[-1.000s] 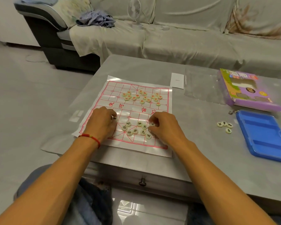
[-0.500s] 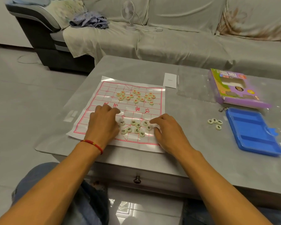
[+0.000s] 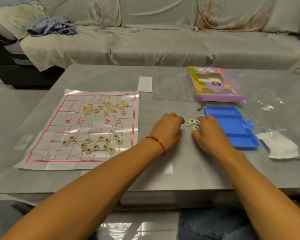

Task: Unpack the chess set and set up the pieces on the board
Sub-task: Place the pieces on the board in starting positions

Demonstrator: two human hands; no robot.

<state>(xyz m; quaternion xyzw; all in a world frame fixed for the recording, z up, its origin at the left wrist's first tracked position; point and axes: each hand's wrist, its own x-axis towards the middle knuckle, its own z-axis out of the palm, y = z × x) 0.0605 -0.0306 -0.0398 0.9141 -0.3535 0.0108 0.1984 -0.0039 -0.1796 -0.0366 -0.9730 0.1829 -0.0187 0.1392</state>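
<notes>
both hands have left the board (image 3: 100,94); left hand (image 3: 168,129) and right hand (image 3: 208,132) cup four stray pieces (image 3: 192,123), fingers curled, nothing grasped, to gather them.

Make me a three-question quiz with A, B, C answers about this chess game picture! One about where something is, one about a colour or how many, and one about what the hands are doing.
1. Where is the blue tray?
A. On the board
B. On the table, right of the board
C. On the sofa

2. How many loose pieces lie between the hands?
A. Four
B. One
C. Ten

3. What are the hands doing?
A. Holding the purple box
B. Resting in the lap
C. Closing in on the loose pieces

Answers: 1 B, the tray lies right of the board. 2 A, four discs show there. 3 C, the left hand and right hand flank those pieces.
</notes>
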